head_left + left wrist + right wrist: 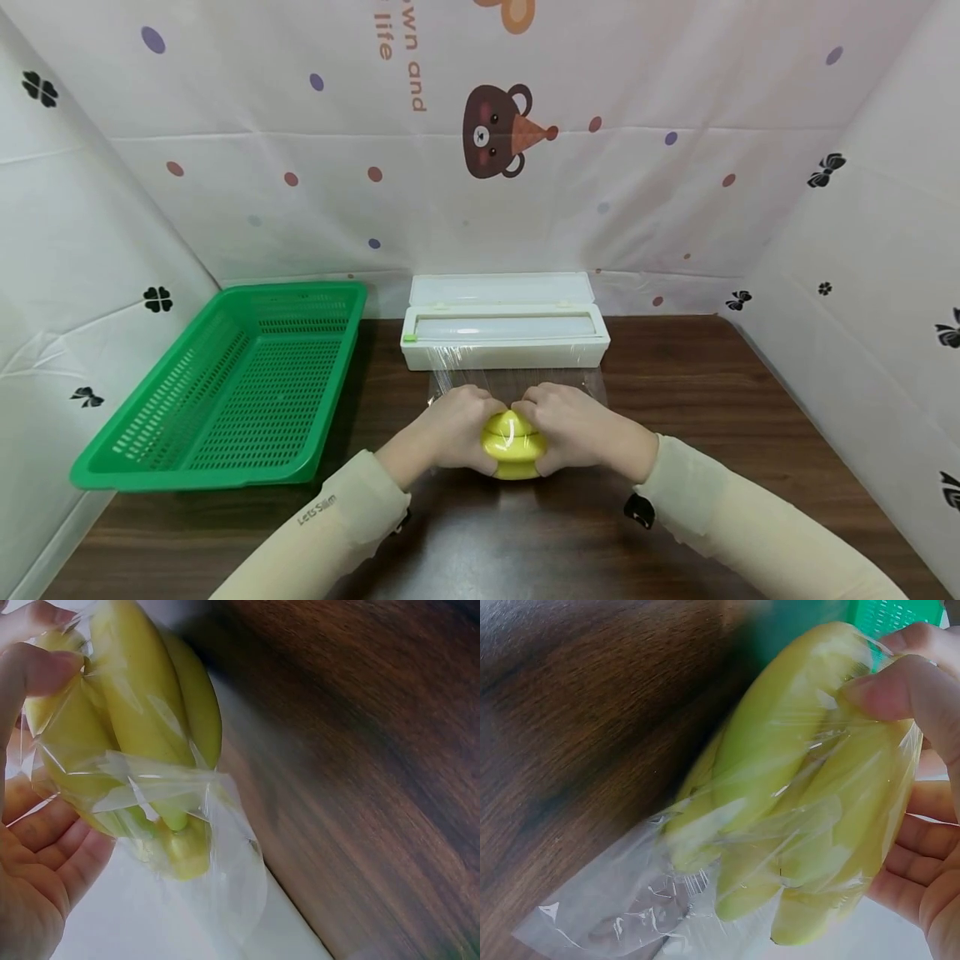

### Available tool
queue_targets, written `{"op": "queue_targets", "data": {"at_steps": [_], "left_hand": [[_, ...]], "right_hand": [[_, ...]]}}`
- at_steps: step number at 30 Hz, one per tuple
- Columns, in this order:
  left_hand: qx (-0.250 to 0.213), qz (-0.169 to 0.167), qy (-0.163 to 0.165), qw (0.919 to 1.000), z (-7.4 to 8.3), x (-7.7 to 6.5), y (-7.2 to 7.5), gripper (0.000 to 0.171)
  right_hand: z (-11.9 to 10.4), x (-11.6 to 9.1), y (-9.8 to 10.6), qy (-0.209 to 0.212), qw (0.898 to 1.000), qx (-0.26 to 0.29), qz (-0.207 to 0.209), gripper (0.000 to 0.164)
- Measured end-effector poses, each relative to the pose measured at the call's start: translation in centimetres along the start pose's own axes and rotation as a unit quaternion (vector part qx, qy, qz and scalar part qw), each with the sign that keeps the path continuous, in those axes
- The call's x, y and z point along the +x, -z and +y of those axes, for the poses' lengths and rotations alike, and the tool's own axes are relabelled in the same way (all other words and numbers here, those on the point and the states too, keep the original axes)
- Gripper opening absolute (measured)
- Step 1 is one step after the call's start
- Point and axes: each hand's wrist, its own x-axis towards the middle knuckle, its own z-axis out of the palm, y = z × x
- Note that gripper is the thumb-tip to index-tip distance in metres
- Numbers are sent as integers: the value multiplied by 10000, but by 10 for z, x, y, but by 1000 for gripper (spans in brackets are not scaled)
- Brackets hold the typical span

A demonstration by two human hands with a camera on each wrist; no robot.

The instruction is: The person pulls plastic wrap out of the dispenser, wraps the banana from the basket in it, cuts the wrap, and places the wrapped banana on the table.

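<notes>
A bunch of yellow bananas (513, 446) is held between both hands above the dark table, at the middle of the head view. Clear cling film (607, 907) covers much of the bunch, and a loose flap of it hangs off in the right wrist view. My left hand (459, 429) grips one side, its thumb pressing the film onto the fruit in the left wrist view. On the opposite side my right hand (573, 425) grips the bananas (780, 735), thumb on top and fingers beneath. Behind them stands a white cling film dispenser (506, 357), lid raised, with film lying in front of it.
A green plastic basket (333, 417) stands on the left of the brown wooden table (675, 375). Patterned white cloth walls (675, 217) rise at the back and both sides. A small green slider (409, 338) sits at the dispenser's left end.
</notes>
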Motion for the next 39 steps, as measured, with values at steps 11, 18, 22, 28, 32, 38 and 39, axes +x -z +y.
{"op": "queue_targets", "data": {"at_steps": [11, 18, 22, 28, 32, 38, 39], "left_hand": [[-472, -280, 180, 9983, 1, 1, 5, 49], [-755, -556, 305, 9951, 1, 3, 9, 46], [-903, -645, 329, 9933, 1, 4, 10, 44], [-1113, -761, 306, 9904, -1, 6, 11, 38], [-1298, -885, 355, 9869, -2, 7, 12, 35], [-1433, -1002, 451, 9836, -3, 8, 13, 33], [-1460, -1016, 454, 9830, -4, 9, 13, 33]], "right_hand": [[0, 2, 7, -273, 9969, 542, -508, 44], [1, 4, 10, -255, 9937, 831, -710, 40], [4, 5, 10, -215, 9910, 1036, -822, 40], [7, 6, 12, -264, 9832, 1468, -1053, 46], [9, 7, 13, -348, 9777, 1707, -1173, 60], [12, 9, 14, -462, 9720, 1894, -1310, 55], [13, 10, 14, -466, 9713, 1917, -1329, 55]]}}
